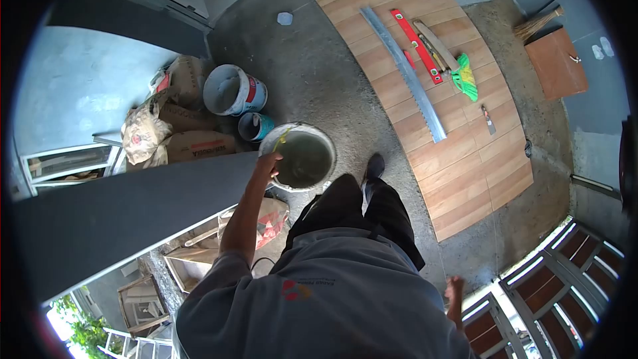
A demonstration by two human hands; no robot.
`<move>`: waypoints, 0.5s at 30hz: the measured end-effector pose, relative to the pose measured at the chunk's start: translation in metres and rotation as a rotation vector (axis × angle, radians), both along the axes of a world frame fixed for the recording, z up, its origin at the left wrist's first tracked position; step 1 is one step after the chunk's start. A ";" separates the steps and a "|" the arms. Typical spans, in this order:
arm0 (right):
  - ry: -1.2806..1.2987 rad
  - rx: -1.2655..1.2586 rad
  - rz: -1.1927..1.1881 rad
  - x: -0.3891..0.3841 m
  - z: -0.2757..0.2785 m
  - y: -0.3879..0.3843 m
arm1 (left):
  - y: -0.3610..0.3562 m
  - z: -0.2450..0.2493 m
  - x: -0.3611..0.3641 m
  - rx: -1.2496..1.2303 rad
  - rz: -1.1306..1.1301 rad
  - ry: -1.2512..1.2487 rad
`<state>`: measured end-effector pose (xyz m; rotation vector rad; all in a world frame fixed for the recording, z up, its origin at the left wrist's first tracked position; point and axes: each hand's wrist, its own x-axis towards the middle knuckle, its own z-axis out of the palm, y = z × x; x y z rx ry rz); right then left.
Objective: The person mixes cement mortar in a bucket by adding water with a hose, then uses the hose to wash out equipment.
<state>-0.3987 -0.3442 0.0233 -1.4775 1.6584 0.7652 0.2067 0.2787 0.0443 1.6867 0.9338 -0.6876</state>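
Left hand [269, 163] at centre frame, arm stretched down from the lower left, fingers curled over the left rim of the bucket [304, 157] and pinching that rim. Bucket upright on the bare concrete floor [319, 80], just left of centre. Its axis is vertical and its mouth faces straight up at the camera. Grey mix inside, surface level. Yellow stick [284, 136] at the upper-left rim, just above the hand, slanting toward upper right. Can't tell whether the hand touches it.

Right hand [455, 290] at lower right, hanging beside the torso, clear of everything. Too small and blurred to tell the grip.

Shoe [375, 165] planted just right of the bucket, toe toward the top of the frame.

Small teal bucket [254, 126] just upper left of the held one, then a white bucket [234, 90] with a red label beyond it. Paper sacks [166, 129] piled to the left.

Wood-look tiles [458, 179] laid as a patch at upper right. Lying on them:
- long metal straightedge [403, 73], on a diagonal from upper left to lower right
- red level [417, 45], roughly parallel to the straightedge
- green string [466, 77]
- small scraper [488, 119]
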 end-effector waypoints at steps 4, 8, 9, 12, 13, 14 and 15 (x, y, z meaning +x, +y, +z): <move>-0.378 -0.474 0.905 0.120 -0.072 -0.195 | 0.005 0.020 0.029 0.058 0.150 -0.029; -0.381 -0.491 0.991 0.354 -0.022 -0.250 | 0.014 0.031 0.057 0.011 0.205 -0.071; -0.440 -0.521 0.999 0.399 -0.018 -0.254 | 0.015 0.032 0.066 0.011 0.218 -0.086; -0.454 -0.490 0.997 0.516 0.000 -0.243 | 0.011 0.043 0.102 -0.017 0.256 -0.105; -0.453 -0.487 0.965 0.542 0.004 -0.231 | 0.008 0.045 0.120 -0.033 0.263 -0.104; -0.425 -0.483 0.980 0.562 0.002 -0.224 | 0.007 0.040 0.144 -0.039 0.277 -0.083; -0.394 -0.469 1.003 0.578 -0.003 -0.215 | 0.009 0.034 0.163 -0.040 0.298 -0.054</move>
